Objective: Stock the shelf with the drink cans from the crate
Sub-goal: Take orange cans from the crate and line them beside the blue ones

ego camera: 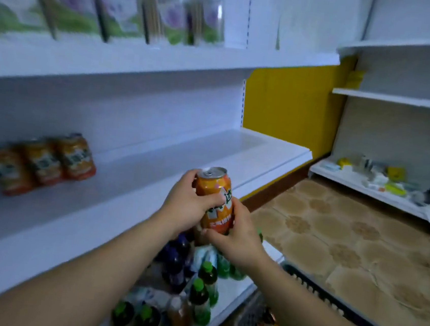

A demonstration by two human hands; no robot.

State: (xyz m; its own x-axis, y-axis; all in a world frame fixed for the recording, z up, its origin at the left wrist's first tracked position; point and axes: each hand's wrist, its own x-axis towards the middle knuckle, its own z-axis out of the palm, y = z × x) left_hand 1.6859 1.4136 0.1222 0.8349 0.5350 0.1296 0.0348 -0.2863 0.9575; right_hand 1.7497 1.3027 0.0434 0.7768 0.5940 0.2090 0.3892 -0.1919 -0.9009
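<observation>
So both hands, left hand (187, 202) and right hand (238, 234), grip the orange aluminium drink can (215, 200), probably steadying it for the white metal shelf (155, 162) at 10 o'clock, beside three orange cans (41, 163).

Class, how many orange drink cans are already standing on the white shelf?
3, in a row at the left end of the middle shelf: left can, middle can, right can. More could hide behind them. Held can excluded.

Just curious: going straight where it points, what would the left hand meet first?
Probably the middle shelf, near its right end; the orange can in the left hand would touch first. Depth unclear.
</observation>
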